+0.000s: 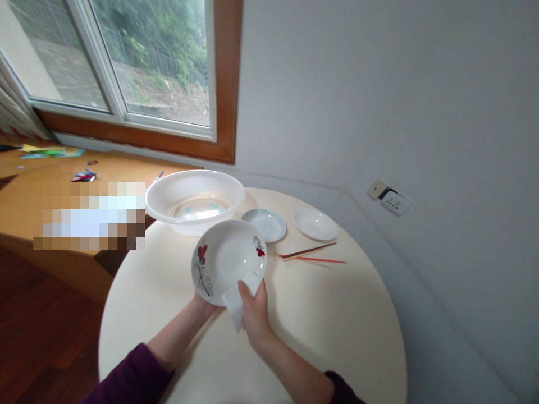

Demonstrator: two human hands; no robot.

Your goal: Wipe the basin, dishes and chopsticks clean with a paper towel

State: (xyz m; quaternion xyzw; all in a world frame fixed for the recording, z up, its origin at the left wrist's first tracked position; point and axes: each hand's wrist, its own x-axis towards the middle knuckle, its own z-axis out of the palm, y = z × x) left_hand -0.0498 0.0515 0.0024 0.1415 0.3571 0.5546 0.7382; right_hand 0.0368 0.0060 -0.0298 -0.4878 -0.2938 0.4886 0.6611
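A white plate with red flower patterns (227,257) is held tilted above the round cream table (337,325). My left hand (201,303) grips it from below at its near rim, mostly hidden behind the plate. My right hand (254,313) is closed on a white cloth (236,306) pressed against the plate's near edge.
A large white plastic basin (194,199) holding water stands at the table's far side. To its right lie a small pale blue dish (264,224), a small white dish (315,224) and red chopsticks (311,255). A wooden desk (25,196) with small items stands at left below a window.
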